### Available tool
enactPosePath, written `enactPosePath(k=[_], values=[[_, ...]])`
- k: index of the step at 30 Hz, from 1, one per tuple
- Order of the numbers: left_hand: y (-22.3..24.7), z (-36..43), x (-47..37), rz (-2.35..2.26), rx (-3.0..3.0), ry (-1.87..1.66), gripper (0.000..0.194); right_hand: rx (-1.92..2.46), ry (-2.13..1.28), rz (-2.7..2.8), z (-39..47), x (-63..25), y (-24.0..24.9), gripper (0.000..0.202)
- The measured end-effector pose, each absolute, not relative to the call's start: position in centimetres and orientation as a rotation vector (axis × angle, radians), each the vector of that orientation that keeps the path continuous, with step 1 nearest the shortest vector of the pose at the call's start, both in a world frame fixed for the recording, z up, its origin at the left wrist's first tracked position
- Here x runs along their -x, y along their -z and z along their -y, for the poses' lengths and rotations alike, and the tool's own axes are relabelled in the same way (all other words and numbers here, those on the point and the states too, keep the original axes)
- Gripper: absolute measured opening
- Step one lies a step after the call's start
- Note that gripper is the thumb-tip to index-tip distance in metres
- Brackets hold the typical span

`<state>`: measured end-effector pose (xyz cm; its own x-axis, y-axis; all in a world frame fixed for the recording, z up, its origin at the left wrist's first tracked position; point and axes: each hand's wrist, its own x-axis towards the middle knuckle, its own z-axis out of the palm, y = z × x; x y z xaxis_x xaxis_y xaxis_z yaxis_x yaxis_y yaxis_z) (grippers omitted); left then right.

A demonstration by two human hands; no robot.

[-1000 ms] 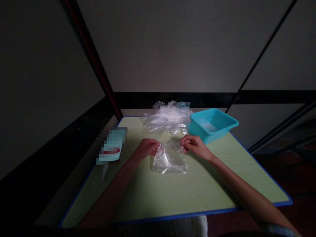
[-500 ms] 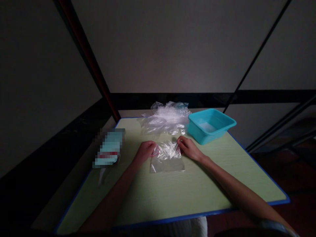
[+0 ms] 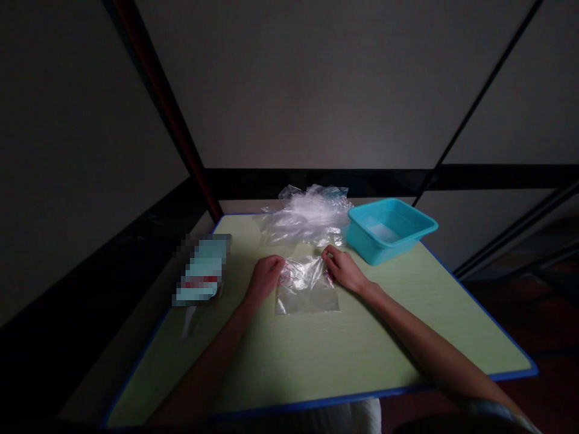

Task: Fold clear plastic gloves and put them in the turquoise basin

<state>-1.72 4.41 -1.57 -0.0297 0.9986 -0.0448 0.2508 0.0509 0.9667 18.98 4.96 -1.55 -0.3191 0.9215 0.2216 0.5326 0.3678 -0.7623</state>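
A clear plastic bag (image 3: pixel 307 289) lies on the table in front of me, its far part crinkled and shiny and its near part flatter. My left hand (image 3: pixel 266 275) pinches the bag's upper left corner. At the upper right corner my right hand (image 3: pixel 340 265) is closed on the bag between thumb and fingers. Just beyond both hands rests a heap of clear plastic bags (image 3: pixel 307 217). The fingertips are partly hidden by the film and by shadow.
A turquoise plastic basin (image 3: pixel 384 241) with something pale inside stands at the back right. On the left is a blurred-out pale green packet (image 3: pixel 203 265), with a whitish strip (image 3: pixel 187 322) below it. The yellow-green table (image 3: pixel 325 355) has a blue edge and meets a wall behind.
Both hands keep their grip on the bag and have barely moved. The whole view has shifted slightly; the heap and basin stay where they were.
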Motion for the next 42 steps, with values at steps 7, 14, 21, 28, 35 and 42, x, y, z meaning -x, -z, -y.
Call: enactPosePath(k=[7,14,21,28,35,42], values=[[1.7,-4.4,1.7,-1.458,-1.388,-1.082,0.020,1.222,-0.900,1.930,-5.0,-19.1,2.0,0.012],[2.5,-5.1,1.9,-1.487,-1.441,-1.151,0.019,1.128,-1.052,1.785,-5.1,-19.4,2.7,0.036],[2.4,-5.1,2.0,-1.512,-1.474,-1.247,0.033,1.181,-0.925,1.815,-5.0,-19.3,3.2,0.039],[2.7,-5.3,1.9,-1.526,-1.453,-1.309,0.034,1.231,-0.822,1.852,-4.9,-19.5,3.0,0.038],[3.2,-5.6,1.9,-1.458,-1.400,-1.350,0.038,1.292,-0.715,1.928,-4.7,-19.5,2.9,0.041],[3.0,-5.8,1.6,-1.344,-1.329,-1.365,0.043,1.335,-0.636,1.962,-4.6,-19.4,2.7,0.039]])
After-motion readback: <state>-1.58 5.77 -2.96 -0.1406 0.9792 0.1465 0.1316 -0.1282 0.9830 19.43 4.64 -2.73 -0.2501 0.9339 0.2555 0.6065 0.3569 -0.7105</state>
